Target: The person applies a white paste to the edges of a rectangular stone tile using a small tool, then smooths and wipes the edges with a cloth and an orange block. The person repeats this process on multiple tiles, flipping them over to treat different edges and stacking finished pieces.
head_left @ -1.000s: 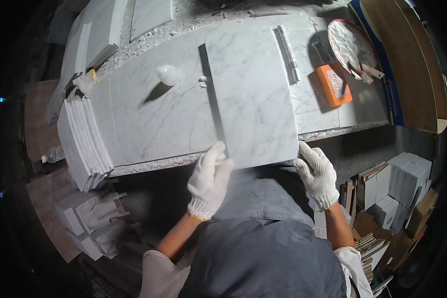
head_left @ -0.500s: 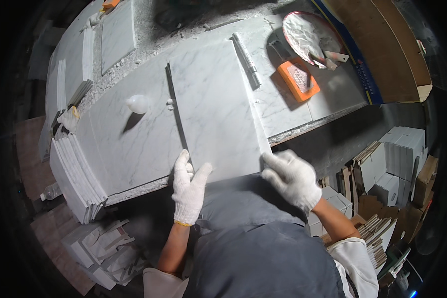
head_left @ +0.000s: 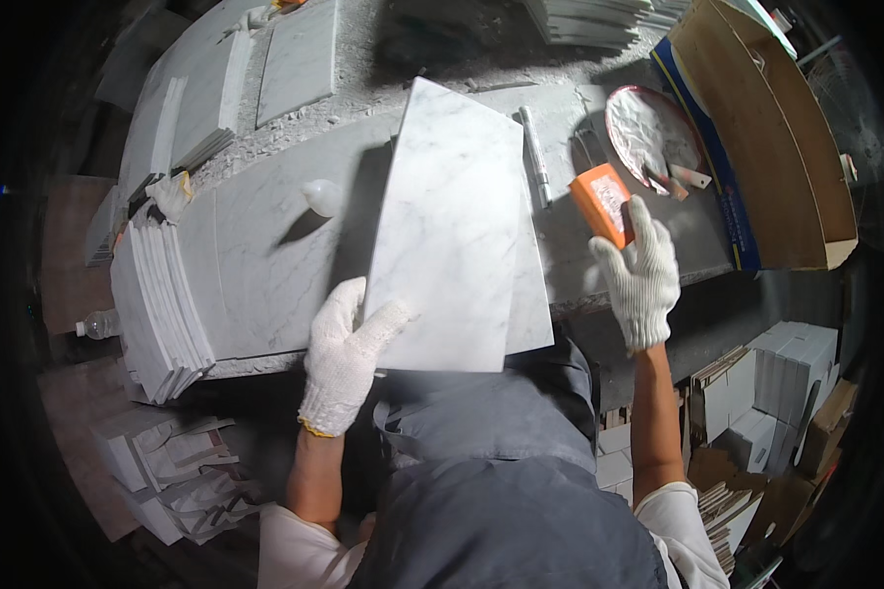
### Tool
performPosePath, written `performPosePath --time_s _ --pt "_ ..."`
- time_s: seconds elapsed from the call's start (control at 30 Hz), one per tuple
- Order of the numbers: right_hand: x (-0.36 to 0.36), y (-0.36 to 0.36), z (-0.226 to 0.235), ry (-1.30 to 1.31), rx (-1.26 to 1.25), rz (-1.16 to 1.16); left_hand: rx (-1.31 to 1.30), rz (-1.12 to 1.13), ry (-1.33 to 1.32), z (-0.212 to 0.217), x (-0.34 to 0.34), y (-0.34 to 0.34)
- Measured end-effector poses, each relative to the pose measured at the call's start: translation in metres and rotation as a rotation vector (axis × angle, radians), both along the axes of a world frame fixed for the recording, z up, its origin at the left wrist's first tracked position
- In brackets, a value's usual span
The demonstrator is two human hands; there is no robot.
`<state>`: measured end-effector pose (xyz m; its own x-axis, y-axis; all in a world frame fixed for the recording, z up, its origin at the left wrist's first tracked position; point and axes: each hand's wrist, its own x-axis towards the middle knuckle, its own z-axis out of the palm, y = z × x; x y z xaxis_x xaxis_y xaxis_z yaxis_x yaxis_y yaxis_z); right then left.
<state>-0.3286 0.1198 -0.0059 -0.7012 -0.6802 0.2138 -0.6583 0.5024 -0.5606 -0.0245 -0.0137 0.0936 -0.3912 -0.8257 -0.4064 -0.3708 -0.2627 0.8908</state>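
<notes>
My left hand (head_left: 349, 358), in a white knit glove, grips the lower left edge of a white, grey-veined marble tile (head_left: 449, 226). Its thumb lies on top of the tile, which is raised off the bench and casts a shadow to its left. Under its right side another marble tile (head_left: 532, 294) shows in part. My right hand (head_left: 643, 280), gloved alike, has thumb and fingers around the near end of an orange sanding block (head_left: 601, 203) with a pale label. Beyond the block lies a round red-rimmed dish of white paste (head_left: 648, 128) with a putty knife (head_left: 692, 177) in it.
A silvery tube-like marker (head_left: 535, 157) and a small translucent white bulb (head_left: 319, 197) lie on the bench. Stacked tiles (head_left: 162, 304) lean at the left edge. An open cardboard box (head_left: 771, 137) stands at the right. White boxes (head_left: 791, 378) sit below, right.
The marble tile has been lifted and tilted by my left hand. My right hand has left the tile's right edge and moved up and right onto the sanding block. The view has shifted.
</notes>
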Motion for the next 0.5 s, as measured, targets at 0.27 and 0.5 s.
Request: performPosePath --time_s 0.27,0.5 --pt "0.002 -0.069 0.034 -0.479 -0.498 0.455 -0.427 -0.218 -0.336 0.02 -0.007 0.004" --pt "-0.031 -0.154 0.11 0.153 -0.314 0.548 -0.62 -0.246 -0.396 0.019 -0.009 0.011"
